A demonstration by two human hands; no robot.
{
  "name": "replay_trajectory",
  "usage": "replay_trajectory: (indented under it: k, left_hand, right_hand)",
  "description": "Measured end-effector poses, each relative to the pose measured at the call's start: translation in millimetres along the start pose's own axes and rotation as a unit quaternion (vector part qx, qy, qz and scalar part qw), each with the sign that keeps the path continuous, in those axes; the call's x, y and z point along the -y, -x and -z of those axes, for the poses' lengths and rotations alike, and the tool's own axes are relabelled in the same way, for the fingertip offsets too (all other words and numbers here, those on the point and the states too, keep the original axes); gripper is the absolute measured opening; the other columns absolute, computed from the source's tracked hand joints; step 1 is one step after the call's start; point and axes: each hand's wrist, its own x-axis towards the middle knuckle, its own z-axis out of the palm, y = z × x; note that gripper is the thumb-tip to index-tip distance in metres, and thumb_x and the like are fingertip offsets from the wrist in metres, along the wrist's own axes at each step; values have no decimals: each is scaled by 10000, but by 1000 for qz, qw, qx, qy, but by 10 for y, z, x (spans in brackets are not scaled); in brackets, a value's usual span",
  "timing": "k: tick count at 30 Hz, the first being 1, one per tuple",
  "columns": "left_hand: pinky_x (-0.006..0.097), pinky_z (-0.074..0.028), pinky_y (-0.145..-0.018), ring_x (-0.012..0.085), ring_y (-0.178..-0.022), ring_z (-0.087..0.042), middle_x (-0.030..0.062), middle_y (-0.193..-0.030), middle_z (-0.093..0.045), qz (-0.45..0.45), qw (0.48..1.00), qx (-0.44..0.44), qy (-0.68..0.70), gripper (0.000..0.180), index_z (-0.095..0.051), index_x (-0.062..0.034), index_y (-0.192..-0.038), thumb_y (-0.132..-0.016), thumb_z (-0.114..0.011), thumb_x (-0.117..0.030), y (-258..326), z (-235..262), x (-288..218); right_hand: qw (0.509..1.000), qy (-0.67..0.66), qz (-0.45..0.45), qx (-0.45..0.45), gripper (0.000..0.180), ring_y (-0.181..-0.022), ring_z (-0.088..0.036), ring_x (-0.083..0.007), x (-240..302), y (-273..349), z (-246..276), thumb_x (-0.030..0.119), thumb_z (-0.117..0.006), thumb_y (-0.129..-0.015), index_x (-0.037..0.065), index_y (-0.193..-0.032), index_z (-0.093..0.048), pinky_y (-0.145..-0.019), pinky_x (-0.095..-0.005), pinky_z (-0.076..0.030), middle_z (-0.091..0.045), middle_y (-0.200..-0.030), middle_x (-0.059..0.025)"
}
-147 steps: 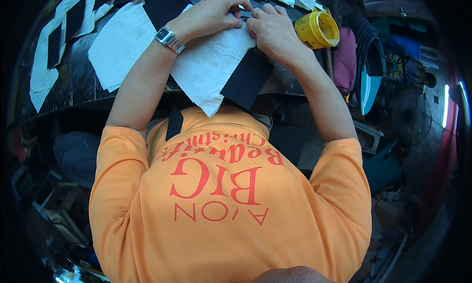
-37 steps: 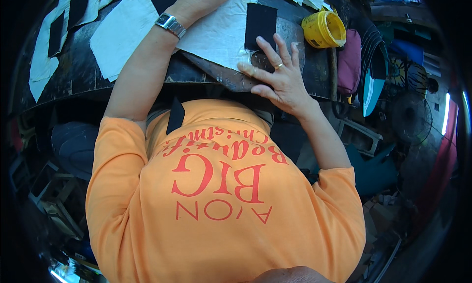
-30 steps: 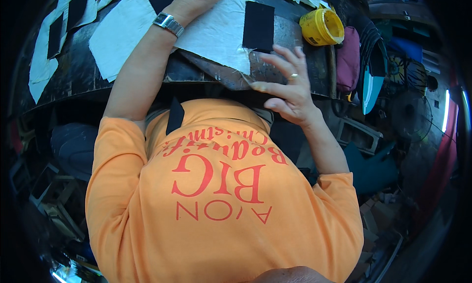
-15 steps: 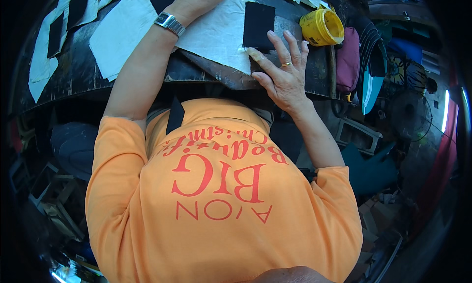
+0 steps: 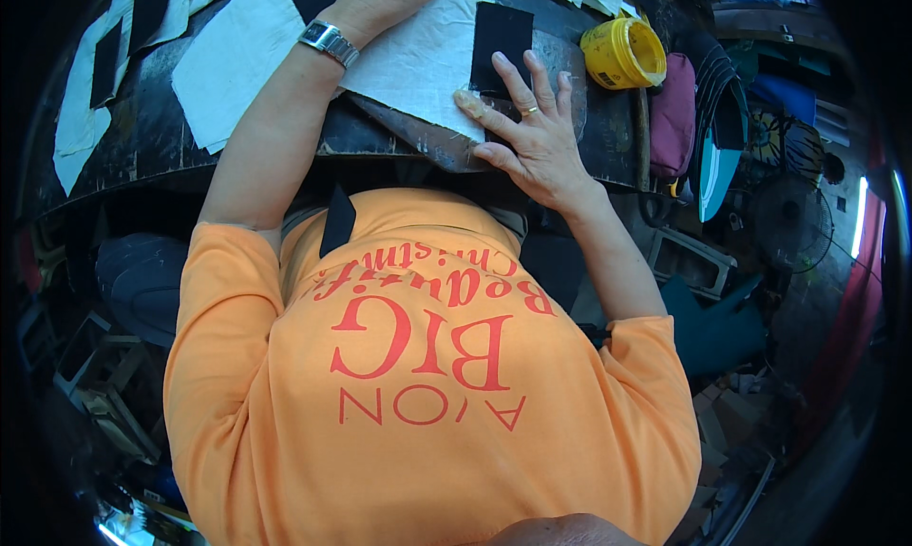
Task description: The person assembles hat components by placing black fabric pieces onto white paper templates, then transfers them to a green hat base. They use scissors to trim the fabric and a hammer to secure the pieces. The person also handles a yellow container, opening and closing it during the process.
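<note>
A large white cloth-like sheet (image 5: 418,62) lies on the dark worktable, its near corner by my right hand (image 5: 537,133). That hand is open, fingers spread, with the index fingertip at the sheet's edge and pale residue on it. Just beyond its fingers a black rectangular piece (image 5: 502,47) lies partly over the sheet. My left hand (image 5: 389,0) rests over the sheet's far part; the upper picture edge cuts off most of its fingers. Under the near corner, a dull brownish flat piece (image 5: 418,133) sticks out.
More white pieces (image 5: 237,66) and black strips (image 5: 106,66) lie on the left of the worktable (image 5: 171,157). At the right stand an open yellow tub (image 5: 608,57) and a maroon pouch (image 5: 672,114). A fan (image 5: 790,218) is farther right.
My right hand has shifted a little to the left and away from me, along the sheet's edge. My left hand has stayed almost still.
</note>
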Motion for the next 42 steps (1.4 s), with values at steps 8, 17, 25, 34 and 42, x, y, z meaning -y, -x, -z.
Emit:
replay_trajectory:
  k: [8, 17, 25, 34, 42]
  left_hand:
    - [350, -552, -770, 285, -865, -723, 170, -911, -719, -3, 999, -5, 38, 137, -700, -8, -1003, -878, -687, -62, -11, -25, 30]
    - [328, -543, -806, 237, -909, -716, 141, -940, -720, 27, 999, -6, 36, 165, -703, -11, -1006, -871, -732, -101, -28, -19, 73]
    - [253, -560, -876, 125, -976, -709, 38, -1026, -734, -77, 965, -39, 247, 167, -723, -37, -1101, -935, -713, -19, -61, 53, 30]
    - [263, -501, -854, 117, -954, -591, 11, -1083, -718, -54, 959, -242, 133, 276, -733, -102, -1144, -911, -791, -240, -158, 210, 69]
    - [331, -491, -905, 183, -1029, -623, 31, -1061, -726, -64, 971, -217, 72, 192, -757, -102, -1058, -953, -738, -262, -158, 186, 97]
  right_hand:
    - [999, -43, -12, 26, 477, -1555, -108, -369, 70, 9, -4, 592, -449, -1018, 377, -1412, -610, -1205, -663, -23, -193, -1687, -70]
    - [995, -95, 44, 4, 541, -1553, -153, -355, 63, 267, 266, 534, -638, -942, 280, -1419, -613, -1222, -606, -110, -302, -1647, -116]
    - [713, -632, -236, -192, 1064, -1216, -519, -223, -264, -319, 367, 20, -757, -858, 183, -1649, -64, -1002, -330, -464, -454, -1395, -181]
    - [791, -570, -124, -186, 856, -909, -517, -66, -657, -951, 608, -130, -614, -771, 159, -1551, -412, -820, -202, -472, -521, -1003, 14]
    - [757, -496, -237, -353, 811, -776, -510, -82, -2193, -1719, 748, -192, -564, -731, 113, -1478, -484, -688, -205, -473, -558, -967, -29]
